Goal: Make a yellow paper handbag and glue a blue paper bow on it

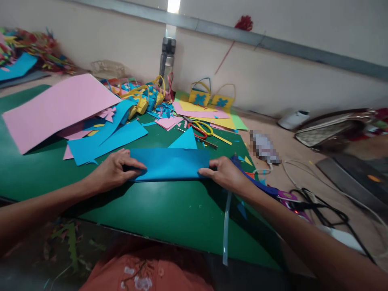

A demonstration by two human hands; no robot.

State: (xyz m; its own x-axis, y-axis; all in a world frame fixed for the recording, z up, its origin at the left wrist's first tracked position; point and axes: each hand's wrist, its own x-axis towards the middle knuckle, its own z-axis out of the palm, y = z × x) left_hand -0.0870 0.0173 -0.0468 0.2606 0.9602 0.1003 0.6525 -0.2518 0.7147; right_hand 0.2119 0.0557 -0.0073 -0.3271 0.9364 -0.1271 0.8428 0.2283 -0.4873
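A folded sheet of blue paper [172, 163] is held up by both ends over the green table mat [151, 210]. My left hand [117, 169] pinches its left end between thumb and fingers. At the right end, my right hand [224, 169] grips it the same way, thumb in front. Behind the sheet lies a lighter blue paper triangle [184, 139]. Just beyond it are scissors with red and yellow handles [201, 128]. The mat's right side carries a glue gun [285, 196], its clear glue stick [226, 230] reaching toward the front edge.
Pink sheets [60, 107] and cut blue paper [106, 141] cover the left. Small yellow paper bags [199, 97] stand at the back by a bottle [167, 60]. Cables [321, 173], a handbag [330, 125] and a white cylinder [294, 119] lie to the right.
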